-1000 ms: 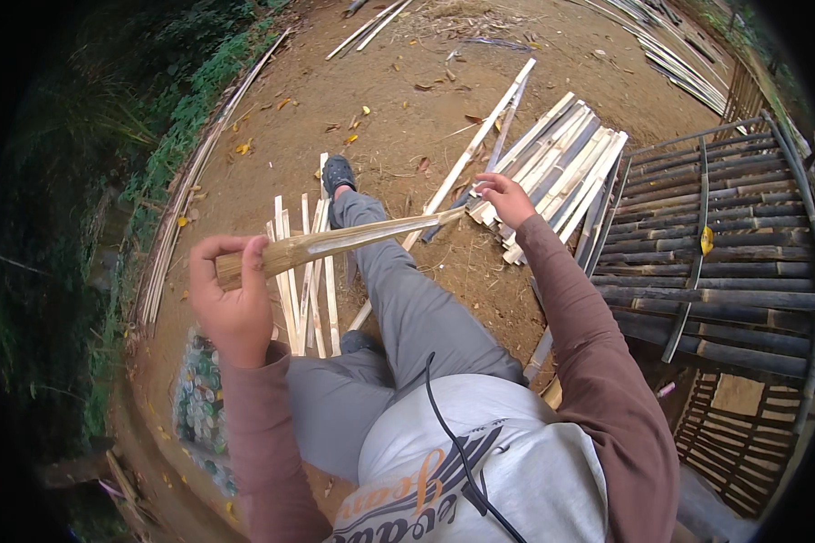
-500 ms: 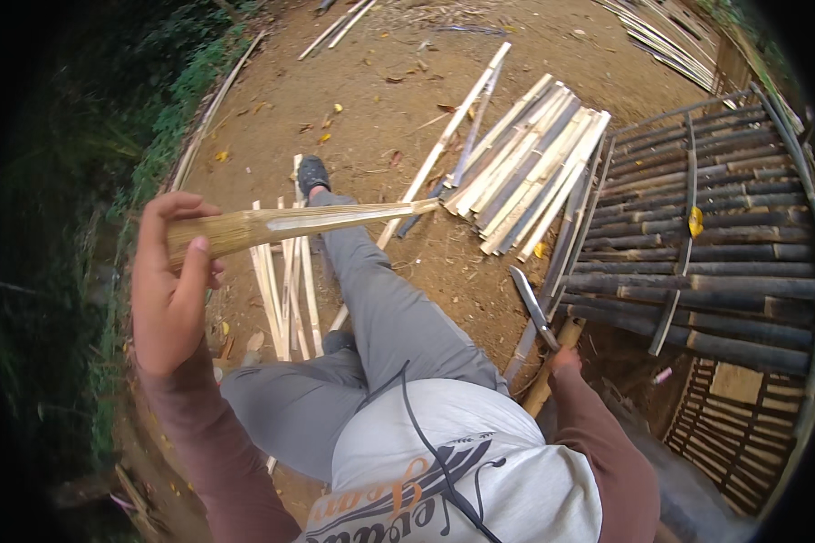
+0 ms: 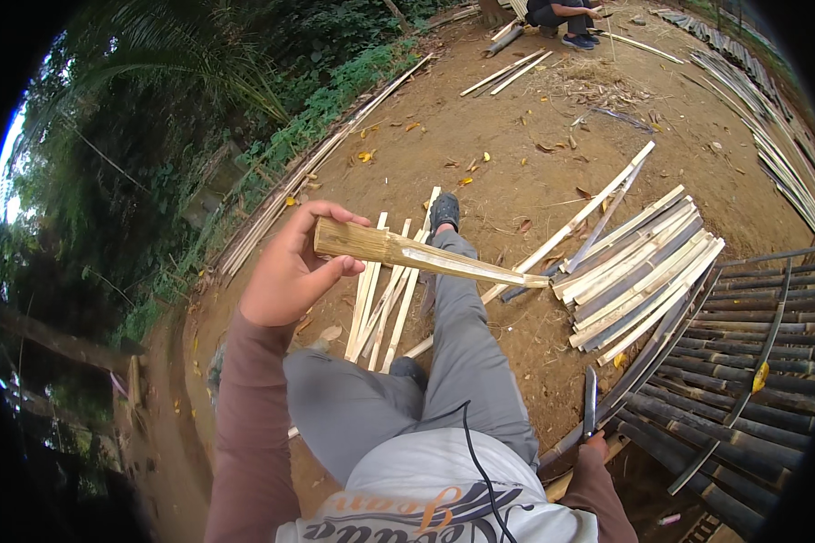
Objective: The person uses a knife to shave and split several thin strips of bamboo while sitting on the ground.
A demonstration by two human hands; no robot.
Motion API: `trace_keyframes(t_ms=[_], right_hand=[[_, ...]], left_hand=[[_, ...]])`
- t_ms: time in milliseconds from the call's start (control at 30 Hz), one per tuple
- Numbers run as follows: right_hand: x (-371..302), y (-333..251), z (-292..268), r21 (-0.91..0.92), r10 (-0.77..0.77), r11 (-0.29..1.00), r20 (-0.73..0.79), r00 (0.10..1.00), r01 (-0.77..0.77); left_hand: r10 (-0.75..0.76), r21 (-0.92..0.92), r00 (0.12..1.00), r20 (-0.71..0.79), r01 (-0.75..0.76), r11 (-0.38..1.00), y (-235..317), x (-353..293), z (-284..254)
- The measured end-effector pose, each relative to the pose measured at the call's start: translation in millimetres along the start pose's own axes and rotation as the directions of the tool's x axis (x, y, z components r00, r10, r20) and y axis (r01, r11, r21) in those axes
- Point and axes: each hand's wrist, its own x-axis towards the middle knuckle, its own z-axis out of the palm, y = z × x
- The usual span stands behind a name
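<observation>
The left hand point(image 3: 297, 267) is pinching the thick end of a bamboo piece point(image 3: 426, 258) between thumb and fingers, and the piece is pointing rightward in the air, crossing in front of the outstretched leg point(image 3: 471, 335). The right hand point(image 3: 594, 445) is gripping a knife point(image 3: 590, 398) low beside the slatted bamboo frame point(image 3: 743, 353), its blade pointing away from the body. The two hands are staying well apart. A fanned pile of strips point(image 3: 643, 271) is lying on the ground point(image 3: 507, 118) near the thin tip, though whether they are touching is hard to tell. Because only one end is having support, the piece could be twisting or dropping if pushed. The bare blade could be catching the leg if it were swinging across carelessly.
</observation>
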Motion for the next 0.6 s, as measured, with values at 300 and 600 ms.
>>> trace_keyframes(t_ms=[300,600], right_hand=[[-105,-62,-69,0.271,-0.179,0.949,0.041,0.983,0.162],[-184,-110,-191,0.925,-0.45,0.304,-0.072,0.89,0.229]], left_hand=[[0.105,0.2,0.992,-0.067,-0.09,0.976,0,17,10],[0.362,0.308,0.931,0.045,-0.358,0.881,24,80,47]])
